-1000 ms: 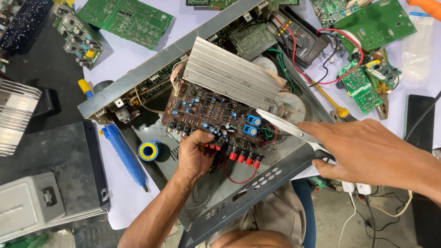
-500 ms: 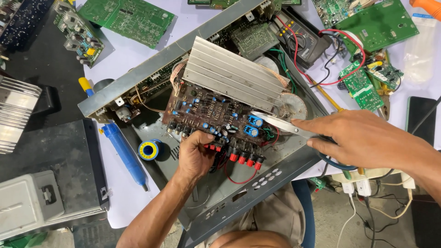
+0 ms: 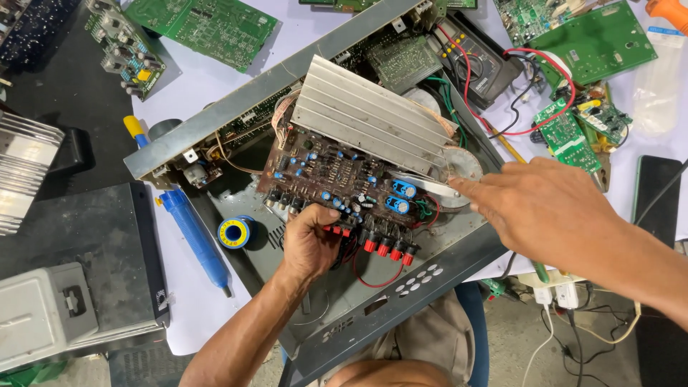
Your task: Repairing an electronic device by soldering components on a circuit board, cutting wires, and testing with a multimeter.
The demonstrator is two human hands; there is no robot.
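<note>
My left hand (image 3: 312, 244) grips the near edge of a brown circuit board (image 3: 330, 168) by its row of red and black terminals. The board is joined to a ribbed aluminium heat sink (image 3: 365, 115) and sits tilted inside an open grey metal chassis (image 3: 236, 107). My right hand (image 3: 552, 208) reaches in from the right and holds a pair of scissors (image 3: 423, 184). Their metal blades point left, just beside two blue capacitors (image 3: 401, 190) on the board. The fingers hide the scissor handles.
A blue desoldering pump (image 3: 193, 233) and a roll of solder (image 3: 234, 231) lie left of the chassis. Green circuit boards (image 3: 208, 25) and a multimeter (image 3: 480, 61) with red and black leads lie at the back. A grey box (image 3: 43, 312) stands near left; a power strip (image 3: 559, 294) hangs below right.
My right hand has slid left and up with the scissors, now covering more of the blades near the blue capacitors. My left hand keeps its grip on the board.
</note>
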